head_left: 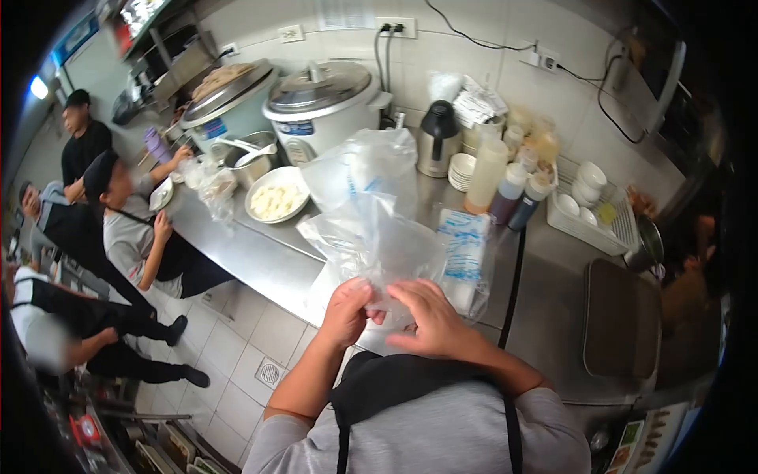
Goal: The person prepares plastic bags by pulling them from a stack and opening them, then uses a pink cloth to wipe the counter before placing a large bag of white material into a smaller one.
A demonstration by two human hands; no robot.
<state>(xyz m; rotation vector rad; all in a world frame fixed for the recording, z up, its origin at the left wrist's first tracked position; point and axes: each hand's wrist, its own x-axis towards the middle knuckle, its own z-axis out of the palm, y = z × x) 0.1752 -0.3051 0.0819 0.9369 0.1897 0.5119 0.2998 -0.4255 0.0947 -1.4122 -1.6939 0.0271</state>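
A clear plastic bag (383, 245) stands crumpled and partly spread above the steel counter in front of me. My left hand (347, 312) is closed, thumb and fingers pinching the bag's near edge. Close beside it, my right hand (433, 320) bends its fingers onto the same edge, its fingertips gripping the film. Behind that bag is another large clear bag (367, 162) with blue print. Just right of my hands lies a packet with blue and white print (466, 245), in clear wrapping.
Left of the bags sits a white bowl (276, 195) of pale pieces. Rice cookers (320, 91), a thermos jug (439, 138), sauce bottles (487, 174) and a crockery basket (596, 213) line the back. A brown tray (621, 316) lies right. Several people (138, 225) stand left.
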